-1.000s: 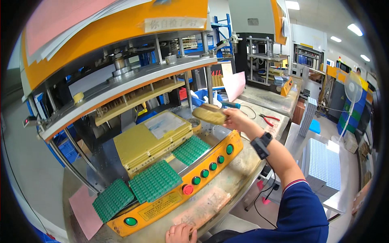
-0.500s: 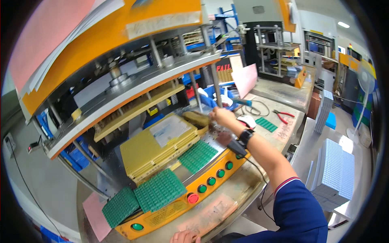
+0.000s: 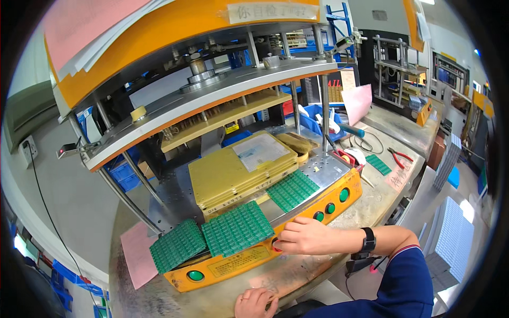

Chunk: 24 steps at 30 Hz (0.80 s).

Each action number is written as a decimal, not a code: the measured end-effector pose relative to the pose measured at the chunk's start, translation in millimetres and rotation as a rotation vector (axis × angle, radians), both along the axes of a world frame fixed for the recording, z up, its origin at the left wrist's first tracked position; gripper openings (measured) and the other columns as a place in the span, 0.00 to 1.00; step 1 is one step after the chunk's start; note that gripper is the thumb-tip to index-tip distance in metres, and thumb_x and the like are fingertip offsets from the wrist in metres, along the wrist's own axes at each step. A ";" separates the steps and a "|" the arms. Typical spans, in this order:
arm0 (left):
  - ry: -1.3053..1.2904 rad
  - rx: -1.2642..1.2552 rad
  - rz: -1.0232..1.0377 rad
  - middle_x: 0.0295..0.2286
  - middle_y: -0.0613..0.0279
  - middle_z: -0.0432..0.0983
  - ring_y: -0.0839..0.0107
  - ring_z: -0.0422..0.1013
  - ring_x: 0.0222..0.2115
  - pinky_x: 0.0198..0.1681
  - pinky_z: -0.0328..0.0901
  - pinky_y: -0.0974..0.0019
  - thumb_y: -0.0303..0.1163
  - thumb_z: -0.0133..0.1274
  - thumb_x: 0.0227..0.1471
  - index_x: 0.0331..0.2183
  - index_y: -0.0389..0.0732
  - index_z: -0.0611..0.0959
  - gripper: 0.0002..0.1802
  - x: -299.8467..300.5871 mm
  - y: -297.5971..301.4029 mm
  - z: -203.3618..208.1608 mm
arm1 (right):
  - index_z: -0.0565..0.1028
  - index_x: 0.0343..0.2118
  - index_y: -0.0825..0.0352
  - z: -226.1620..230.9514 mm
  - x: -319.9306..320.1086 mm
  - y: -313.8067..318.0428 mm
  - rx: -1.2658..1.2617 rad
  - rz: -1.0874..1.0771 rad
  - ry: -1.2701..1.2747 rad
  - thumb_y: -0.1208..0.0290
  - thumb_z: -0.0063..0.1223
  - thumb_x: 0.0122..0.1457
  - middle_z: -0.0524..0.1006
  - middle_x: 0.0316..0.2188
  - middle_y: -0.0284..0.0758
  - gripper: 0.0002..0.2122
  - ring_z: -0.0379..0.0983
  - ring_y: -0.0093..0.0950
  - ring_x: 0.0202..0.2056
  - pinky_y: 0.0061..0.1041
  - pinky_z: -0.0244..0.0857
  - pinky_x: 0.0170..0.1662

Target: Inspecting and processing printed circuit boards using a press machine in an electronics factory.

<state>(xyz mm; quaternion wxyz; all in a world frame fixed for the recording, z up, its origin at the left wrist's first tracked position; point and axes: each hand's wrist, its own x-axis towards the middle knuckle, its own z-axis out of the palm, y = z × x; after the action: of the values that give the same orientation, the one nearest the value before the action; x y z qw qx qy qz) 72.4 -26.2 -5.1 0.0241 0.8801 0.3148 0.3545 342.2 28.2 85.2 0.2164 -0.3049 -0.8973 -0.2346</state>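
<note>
Head view: right hand at the red button on the press's control panel

Head camera. The right hand (image 3: pixel 302 238) was right of centre in the lower half of the frame, its forearm entering from the lower right. Its fingers were bent and drawn together over the red button (image 3: pixel 275 244), which lay directly at the fingertips, on the hand's left side in the frame. Only a sliver of red showed; could not tell whether the fingers pinched the button, pressed it or just rested there. The button sat on the orange control panel (image 3: pixel 177 281), which ran diagonally from lower left to right of centre.

The left hand (image 3: pixel 257 303) lay at the bottom edge of the frame, well apart from the button, fingers loosely bent, thumb apart; palm hidden, so could not tell whether it held anything.

Nearest the right hand, up and to its left, was the middle green sheet (image 3: pixel 237 228), overlapping the panel's upper edge. Left green sheet (image 3: pixel 178 245) lay tilted beside it; right green sheet (image 3: pixel 293 191) was above the hand. Behind these, mid-frame, stood the yellowish plate stack (image 3: pixel 222 175), with a brush (image 3: pixel 294 143) beyond its right corner.
</note>
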 end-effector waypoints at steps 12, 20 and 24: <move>-0.002 0.043 0.028 0.33 0.63 0.76 0.62 0.71 0.35 0.36 0.64 0.61 0.34 0.61 0.44 0.30 0.45 0.80 0.09 -0.1 -4.1 1.1 | 0.75 0.42 0.59 -32.9 4.1 4.7 0.149 -0.125 -0.047 0.64 0.52 0.50 0.67 0.30 0.26 0.15 0.65 0.23 0.36 0.22 0.58 0.38; -0.027 0.024 0.005 0.32 0.62 0.75 0.61 0.71 0.35 0.35 0.64 0.61 0.33 0.61 0.44 0.30 0.45 0.79 0.08 -2.1 -0.8 -0.7 | 0.73 0.41 0.62 -4.9 -8.6 -4.7 -0.129 -0.120 0.115 0.56 0.59 0.48 0.69 0.31 0.28 0.20 0.67 0.25 0.36 0.28 0.60 0.39; 0.005 0.012 0.030 0.33 0.62 0.75 0.61 0.71 0.35 0.35 0.64 0.61 0.33 0.60 0.44 0.30 0.45 0.79 0.08 0.4 -4.6 3.4 | 0.73 0.42 0.64 35.9 -40.4 12.1 -0.178 -0.053 0.152 0.54 0.58 0.49 0.73 0.37 0.31 0.22 0.69 0.28 0.41 0.32 0.62 0.44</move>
<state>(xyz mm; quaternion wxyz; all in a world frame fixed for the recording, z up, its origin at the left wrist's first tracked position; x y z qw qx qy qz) 72.8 -30.8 -1.7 0.0127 0.8764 0.3259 0.3543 301.9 40.3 121.1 0.2499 -0.3634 -0.8871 -0.1359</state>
